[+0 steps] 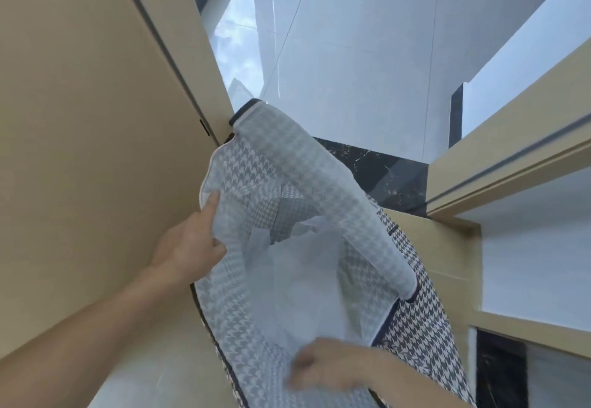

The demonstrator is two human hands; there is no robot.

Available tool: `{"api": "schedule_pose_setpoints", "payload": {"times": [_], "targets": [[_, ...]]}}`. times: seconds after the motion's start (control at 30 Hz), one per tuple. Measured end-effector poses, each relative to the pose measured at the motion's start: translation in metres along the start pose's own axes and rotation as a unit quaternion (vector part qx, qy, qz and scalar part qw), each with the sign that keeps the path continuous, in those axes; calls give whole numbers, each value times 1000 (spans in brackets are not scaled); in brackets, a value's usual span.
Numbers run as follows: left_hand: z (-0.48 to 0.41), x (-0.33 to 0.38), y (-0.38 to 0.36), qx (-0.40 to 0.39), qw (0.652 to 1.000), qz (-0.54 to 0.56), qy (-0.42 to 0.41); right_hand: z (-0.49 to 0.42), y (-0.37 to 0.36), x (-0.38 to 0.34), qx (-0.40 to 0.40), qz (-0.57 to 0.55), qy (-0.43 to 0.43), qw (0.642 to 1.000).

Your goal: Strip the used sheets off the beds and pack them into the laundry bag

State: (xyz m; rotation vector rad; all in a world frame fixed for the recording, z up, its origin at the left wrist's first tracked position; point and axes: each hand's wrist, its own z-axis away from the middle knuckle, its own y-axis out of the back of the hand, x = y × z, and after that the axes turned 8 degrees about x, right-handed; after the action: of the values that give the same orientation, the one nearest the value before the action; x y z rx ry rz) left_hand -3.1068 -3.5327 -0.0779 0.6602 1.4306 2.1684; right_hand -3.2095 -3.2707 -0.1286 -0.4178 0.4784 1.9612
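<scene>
Packing, not stripping: pinching the laundry bag (287, 164) rim open with the left hand (188, 244), pressing the white sheet (307, 283) down inside with the right hand (323, 366), grip too blurred to tell, probably needing a deeper push next.

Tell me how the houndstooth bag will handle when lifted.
Probably floppy: the bag sags where the left hand grips its rim. Likely light: the pattern shows through its cloth. May slump shut over the sheet if released.
</scene>
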Motion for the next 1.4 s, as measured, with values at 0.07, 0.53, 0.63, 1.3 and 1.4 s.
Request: {"api": "schedule_pose_setpoints", "payload": {"times": [0.07,0.53,0.63,1.3,1.4], "targets": [[0,-3,-11,75,980,-177,-58,-30,4,7,170,23,-33,985],[-14,-8,-56,243,962,7,-120,-193,-51,97,358,168,-170,903],[-9,-10,-68,226,961,11,-159,-186,-25,106,320,124,-174,923],[-7,11,-22,171,981,4,-94,-78,63,37,358,282,-131,880],[-7,6,-25,140,987,-26,-80,-92,36,50,237,185,-161,940]]}}
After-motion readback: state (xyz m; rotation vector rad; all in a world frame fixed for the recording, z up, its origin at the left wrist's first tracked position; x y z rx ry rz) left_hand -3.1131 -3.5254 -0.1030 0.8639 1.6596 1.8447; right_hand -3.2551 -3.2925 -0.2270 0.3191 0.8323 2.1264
